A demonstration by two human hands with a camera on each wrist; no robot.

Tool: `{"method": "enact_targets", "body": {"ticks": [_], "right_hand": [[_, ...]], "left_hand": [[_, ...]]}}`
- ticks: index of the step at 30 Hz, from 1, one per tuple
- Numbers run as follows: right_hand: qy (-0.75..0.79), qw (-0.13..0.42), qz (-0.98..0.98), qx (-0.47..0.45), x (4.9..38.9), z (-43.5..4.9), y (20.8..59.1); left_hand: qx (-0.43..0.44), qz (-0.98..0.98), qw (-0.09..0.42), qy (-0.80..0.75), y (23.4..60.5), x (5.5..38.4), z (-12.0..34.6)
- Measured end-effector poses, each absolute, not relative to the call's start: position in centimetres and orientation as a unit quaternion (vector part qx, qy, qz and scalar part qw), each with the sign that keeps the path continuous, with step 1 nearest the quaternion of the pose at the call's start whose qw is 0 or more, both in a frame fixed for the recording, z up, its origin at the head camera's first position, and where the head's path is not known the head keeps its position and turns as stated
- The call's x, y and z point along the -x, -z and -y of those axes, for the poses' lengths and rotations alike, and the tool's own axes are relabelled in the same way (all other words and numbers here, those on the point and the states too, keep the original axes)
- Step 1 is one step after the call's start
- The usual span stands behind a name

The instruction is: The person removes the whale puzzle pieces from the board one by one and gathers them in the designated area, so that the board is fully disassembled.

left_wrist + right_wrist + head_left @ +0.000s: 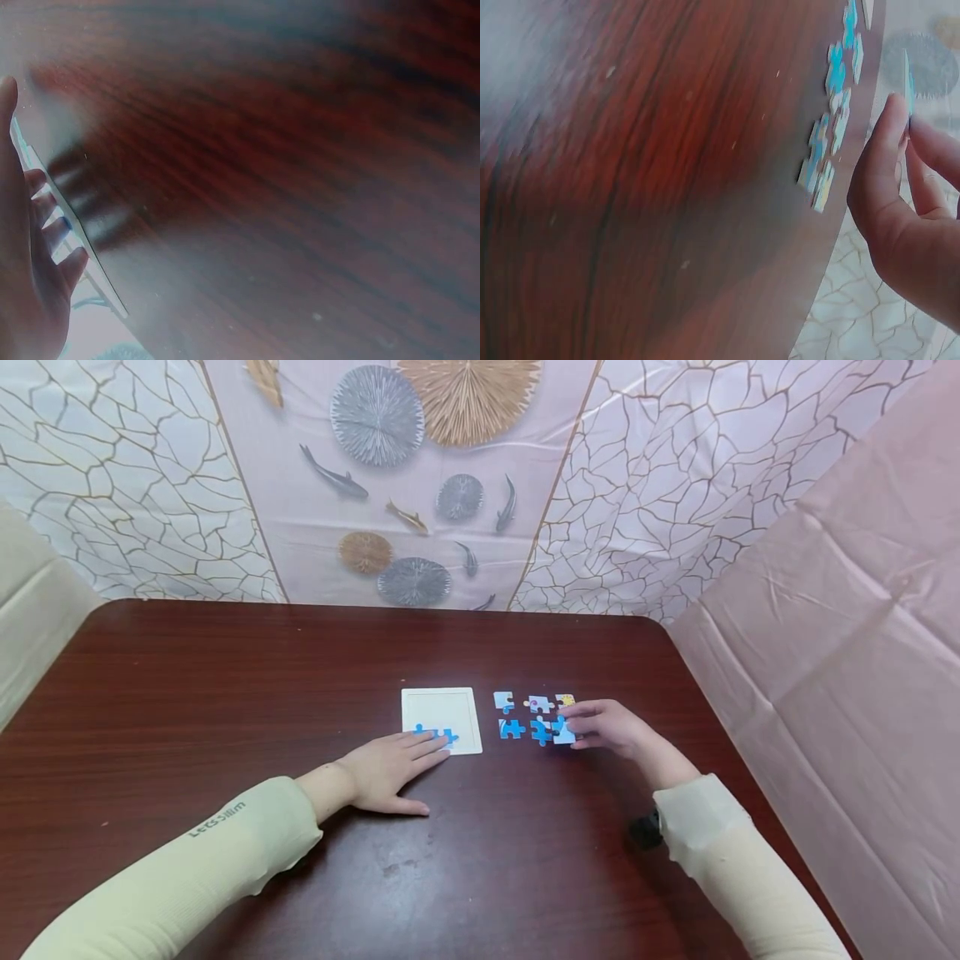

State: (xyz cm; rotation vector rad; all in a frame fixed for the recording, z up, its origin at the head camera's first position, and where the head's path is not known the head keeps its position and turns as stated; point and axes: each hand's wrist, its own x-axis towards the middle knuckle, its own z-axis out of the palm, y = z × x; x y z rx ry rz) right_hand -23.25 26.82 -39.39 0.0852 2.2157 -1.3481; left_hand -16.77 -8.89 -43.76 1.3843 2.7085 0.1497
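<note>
My left hand (393,768) lies flat with fingers spread, its fingertips over the lower part of a square white puzzle tray (467,714). Under and beside these fingers, blue jigsaw pieces (451,736) show inside the tray, partly covered. In the left wrist view, the left fingers (56,234) reach across the tray's edge. To the right, my right hand (609,727) is at the loose pieces' right end. The right wrist view shows its thumb and finger pinching a thin puzzle piece (908,86), seen edge-on, above the table.
Loose puzzle pieces lie in two rows right of the tray, among them a pink-patterned one (539,703) and a blue one (512,728). The brown table (225,693) meets a patterned backdrop (420,535) behind and a pinkish cloth wall (840,652) at right.
</note>
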Motion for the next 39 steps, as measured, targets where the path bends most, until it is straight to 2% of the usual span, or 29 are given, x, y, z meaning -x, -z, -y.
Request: {"method": "enact_targets", "body": {"ticks": [14, 22, 39], "right_hand": [[0.493, 0.292, -0.818, -0.053, 22.5, -30.2, 40.2], [0.477, 0.308, -0.822, -0.043, 22.1, -30.3, 40.7], [0.434, 0.26, -0.861, -0.049, 21.7, -29.2, 40.9]], "left_hand": [[-0.458, -0.887, 0.041, -0.044, 43.9, 16.9, 8.9], [-0.456, -0.888, 0.047, -0.043, 43.9, 16.9, 8.9], [-0.456, -0.888, 0.045, -0.047, 44.0, 16.9, 8.9]]}}
